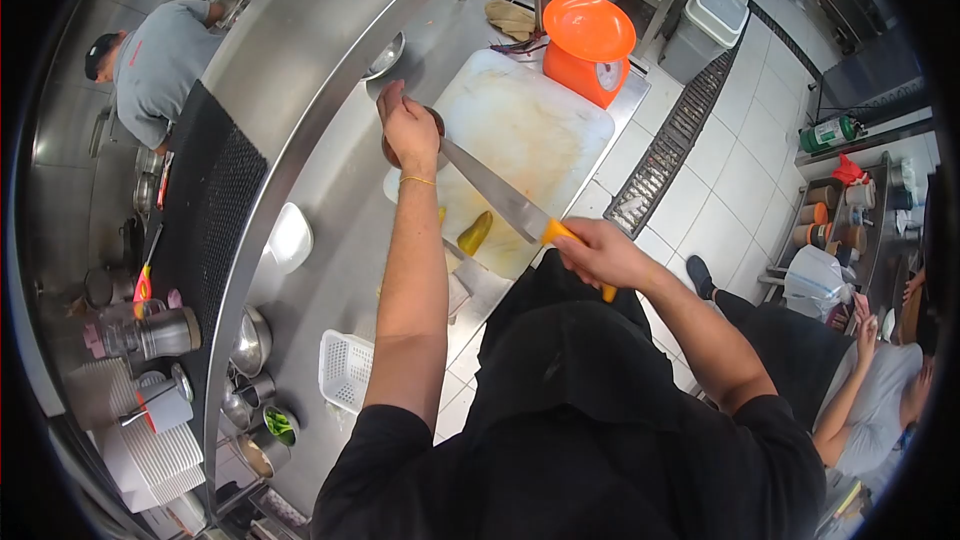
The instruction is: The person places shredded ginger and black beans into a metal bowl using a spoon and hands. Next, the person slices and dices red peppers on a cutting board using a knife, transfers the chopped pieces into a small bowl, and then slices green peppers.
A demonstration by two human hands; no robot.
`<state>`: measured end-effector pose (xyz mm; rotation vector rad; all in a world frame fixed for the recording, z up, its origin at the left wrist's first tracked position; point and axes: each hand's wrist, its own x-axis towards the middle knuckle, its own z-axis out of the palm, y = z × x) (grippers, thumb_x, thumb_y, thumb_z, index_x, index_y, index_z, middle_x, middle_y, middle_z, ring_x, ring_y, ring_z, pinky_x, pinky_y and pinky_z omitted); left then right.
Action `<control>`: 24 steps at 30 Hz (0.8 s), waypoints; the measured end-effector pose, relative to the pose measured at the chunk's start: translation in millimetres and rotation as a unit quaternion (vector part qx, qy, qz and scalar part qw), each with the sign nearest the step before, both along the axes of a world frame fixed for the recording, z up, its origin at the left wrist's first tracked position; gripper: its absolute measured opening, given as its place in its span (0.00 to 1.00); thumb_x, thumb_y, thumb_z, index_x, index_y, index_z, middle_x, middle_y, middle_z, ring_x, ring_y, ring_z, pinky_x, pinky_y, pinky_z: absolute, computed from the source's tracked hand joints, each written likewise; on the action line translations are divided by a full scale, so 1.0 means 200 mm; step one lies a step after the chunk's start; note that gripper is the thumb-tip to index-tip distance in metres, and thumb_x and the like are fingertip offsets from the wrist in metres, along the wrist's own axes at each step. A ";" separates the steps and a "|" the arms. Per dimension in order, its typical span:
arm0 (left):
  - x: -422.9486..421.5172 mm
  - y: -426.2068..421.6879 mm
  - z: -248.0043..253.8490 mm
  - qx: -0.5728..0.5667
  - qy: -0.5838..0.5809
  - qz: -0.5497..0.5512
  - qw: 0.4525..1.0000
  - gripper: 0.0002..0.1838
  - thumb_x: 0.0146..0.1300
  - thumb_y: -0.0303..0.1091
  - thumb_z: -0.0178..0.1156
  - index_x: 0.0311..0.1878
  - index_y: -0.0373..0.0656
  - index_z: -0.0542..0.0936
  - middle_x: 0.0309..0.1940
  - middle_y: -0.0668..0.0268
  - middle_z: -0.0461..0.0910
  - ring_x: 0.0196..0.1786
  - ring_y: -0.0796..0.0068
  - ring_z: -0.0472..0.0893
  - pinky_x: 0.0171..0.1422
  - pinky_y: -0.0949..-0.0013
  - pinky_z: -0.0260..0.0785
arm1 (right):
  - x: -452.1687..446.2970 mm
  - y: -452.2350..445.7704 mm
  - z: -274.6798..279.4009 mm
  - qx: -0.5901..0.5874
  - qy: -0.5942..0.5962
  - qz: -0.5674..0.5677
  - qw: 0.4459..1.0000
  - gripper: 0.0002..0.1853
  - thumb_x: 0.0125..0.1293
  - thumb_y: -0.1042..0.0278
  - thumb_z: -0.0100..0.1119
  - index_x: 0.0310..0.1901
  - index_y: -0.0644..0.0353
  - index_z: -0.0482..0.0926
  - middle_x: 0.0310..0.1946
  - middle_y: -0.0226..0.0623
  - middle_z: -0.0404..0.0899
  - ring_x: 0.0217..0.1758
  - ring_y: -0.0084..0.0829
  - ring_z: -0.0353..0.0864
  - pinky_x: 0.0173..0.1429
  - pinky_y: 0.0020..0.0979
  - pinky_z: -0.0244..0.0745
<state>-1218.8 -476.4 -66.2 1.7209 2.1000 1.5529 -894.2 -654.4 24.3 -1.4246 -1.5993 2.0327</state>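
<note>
My left hand [408,130] is closed over a brown round object [438,122], perhaps a bowl, at the left side of the white cutting board [530,115]. My fingers hide much of it. In my right hand [603,258] is the yellow handle of a large knife [492,190]. Its blade slants across the board, and its far end meets the brown object beside my left hand. A green-yellow pickle-like piece [475,233] lies on the board near its front edge, below the blade.
An orange scale [583,72] stands behind the board. On the steel counter are a metal bowl [384,57], a white dish [290,238] and a white basket [346,370]. A co-worker [165,65] is beyond the shelf; another person [875,400] is at the right.
</note>
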 end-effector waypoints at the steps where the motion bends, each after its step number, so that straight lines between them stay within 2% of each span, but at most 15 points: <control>1: -0.01 0.01 -0.02 -0.009 0.021 -0.001 1.000 0.17 0.72 0.25 0.55 0.62 0.32 0.80 0.64 0.47 0.80 0.67 0.44 0.79 0.74 0.50 0.71 | 0.08 -0.01 -0.01 -0.013 -0.004 -0.006 1.000 0.14 0.85 0.57 0.55 0.52 0.59 0.82 0.28 0.26 0.79 0.22 0.18 0.75 0.27 0.27 0.74; 3: -0.04 0.03 -0.04 -0.026 0.073 0.022 0.997 0.15 0.72 0.27 0.59 0.59 0.38 0.82 0.59 0.52 0.83 0.64 0.48 0.81 0.69 0.51 0.74 | 0.23 -0.01 -0.04 -0.042 -0.008 -0.015 0.999 0.15 0.82 0.57 0.58 0.56 0.59 0.83 0.28 0.31 0.81 0.25 0.25 0.81 0.29 0.31 0.78; 5: -0.06 0.06 -0.02 -0.056 0.104 0.044 0.992 0.13 0.71 0.28 0.61 0.57 0.41 0.84 0.55 0.55 0.85 0.60 0.51 0.83 0.65 0.52 0.76 | 0.32 0.01 -0.22 0.260 -0.047 -0.038 0.964 0.15 0.80 0.60 0.60 0.62 0.55 0.82 0.32 0.35 0.82 0.29 0.33 0.84 0.34 0.35 0.80; 6: -0.09 0.11 -0.04 -0.070 0.069 0.086 0.991 0.10 0.70 0.30 0.64 0.52 0.43 0.86 0.48 0.58 0.86 0.52 0.55 0.86 0.57 0.53 0.79 | 0.35 0.04 -0.29 0.402 -0.065 -0.051 0.912 0.17 0.79 0.61 0.62 0.64 0.53 0.82 0.33 0.37 0.83 0.32 0.37 0.85 0.37 0.37 0.82; 7: -0.15 0.17 -0.03 -0.090 0.049 0.109 0.989 0.07 0.69 0.32 0.66 0.48 0.43 0.87 0.42 0.60 0.87 0.45 0.58 0.88 0.52 0.54 0.80 | 0.36 0.11 -0.29 0.401 -0.125 -0.016 0.908 0.19 0.77 0.62 0.63 0.67 0.50 0.81 0.35 0.39 0.82 0.34 0.40 0.86 0.39 0.39 0.82; 8: -0.25 0.23 -0.04 -0.106 0.086 0.142 0.980 0.09 0.71 0.38 0.67 0.49 0.47 0.86 0.41 0.59 0.89 0.42 0.56 0.89 0.51 0.55 0.81 | 0.36 0.21 -0.26 0.400 -0.183 0.020 0.898 0.21 0.76 0.63 0.64 0.69 0.47 0.80 0.37 0.40 0.82 0.37 0.43 0.86 0.41 0.41 0.82; 9: -0.35 0.30 -0.07 -0.146 0.082 0.183 0.969 0.13 0.70 0.41 0.69 0.50 0.44 0.85 0.40 0.57 0.89 0.42 0.55 0.89 0.52 0.54 0.81 | 0.36 0.32 -0.26 0.399 -0.240 0.055 0.883 0.24 0.74 0.64 0.65 0.71 0.44 0.79 0.39 0.42 0.81 0.40 0.46 0.86 0.44 0.43 0.83; 10: -0.57 0.41 -0.24 -0.088 0.160 0.173 0.968 0.19 0.70 0.46 0.70 0.50 0.39 0.84 0.36 0.57 0.89 0.40 0.54 0.89 0.52 0.54 0.81 | 0.36 0.41 -0.35 0.419 -0.225 0.067 0.877 0.28 0.70 0.64 0.67 0.72 0.40 0.78 0.42 0.39 0.79 0.42 0.43 0.85 0.43 0.45 0.82; 12: -0.84 0.60 -0.37 -0.184 0.002 0.200 0.962 0.23 0.72 0.53 0.69 0.45 0.38 0.82 0.32 0.59 0.86 0.32 0.62 0.87 0.40 0.58 0.80 | 0.34 0.56 -0.47 0.455 -0.230 0.110 0.853 0.30 0.68 0.65 0.68 0.72 0.39 0.79 0.43 0.38 0.79 0.44 0.42 0.84 0.44 0.43 0.82; 13: -0.84 0.65 -0.28 -0.307 -0.231 0.179 0.906 0.24 0.73 0.55 0.68 0.45 0.39 0.82 0.32 0.60 0.85 0.30 0.65 0.86 0.36 0.60 0.80 | 0.32 0.64 -0.50 0.476 -0.236 0.130 0.837 0.31 0.66 0.65 0.69 0.72 0.39 0.79 0.44 0.38 0.79 0.45 0.41 0.84 0.45 0.42 0.82; 14: -0.85 0.72 -0.28 -0.320 -0.293 0.168 0.885 0.24 0.73 0.54 0.68 0.45 0.39 0.81 0.32 0.60 0.85 0.30 0.67 0.85 0.35 0.62 0.79 | 0.31 0.69 -0.52 0.481 -0.251 0.161 0.824 0.32 0.63 0.66 0.70 0.71 0.41 0.80 0.46 0.37 0.78 0.49 0.39 0.81 0.50 0.41 0.81; 16: -0.95 0.82 -0.38 -0.344 -0.417 0.147 0.828 0.22 0.75 0.52 0.66 0.44 0.38 0.80 0.32 0.61 0.83 0.29 0.70 0.84 0.32 0.66 0.78 | 0.29 0.76 -0.50 0.488 -0.216 0.157 0.831 0.30 0.63 0.66 0.70 0.70 0.45 0.80 0.47 0.38 0.78 0.50 0.39 0.80 0.53 0.43 0.80; 19: -1.00 0.85 -0.49 -0.259 -0.464 0.076 0.844 0.19 0.77 0.48 0.65 0.45 0.38 0.79 0.31 0.61 0.82 0.29 0.70 0.84 0.34 0.68 0.79 | 0.18 0.87 -0.41 0.487 -0.141 0.134 0.852 0.24 0.65 0.66 0.70 0.64 0.51 0.83 0.48 0.40 0.78 0.53 0.43 0.80 0.57 0.47 0.79; 22: -1.32 0.90 -0.57 -0.253 -0.489 0.120 0.826 0.14 0.77 0.44 0.65 0.48 0.41 0.80 0.32 0.61 0.83 0.31 0.71 0.84 0.34 0.69 0.79 | -0.11 1.04 -0.44 0.474 -0.068 0.093 0.873 0.17 0.68 0.65 0.68 0.58 0.53 0.85 0.47 0.42 0.80 0.54 0.47 0.81 0.56 0.49 0.79; 24: -1.24 0.72 -0.35 -0.194 -0.450 0.161 0.857 0.13 0.77 0.44 0.65 0.48 0.42 0.80 0.31 0.62 0.83 0.31 0.71 0.84 0.34 0.69 0.79 | -0.41 1.29 -0.47 0.428 -0.089 0.106 0.893 0.11 0.70 0.66 0.64 0.50 0.58 0.85 0.46 0.46 0.81 0.53 0.52 0.83 0.55 0.52 0.80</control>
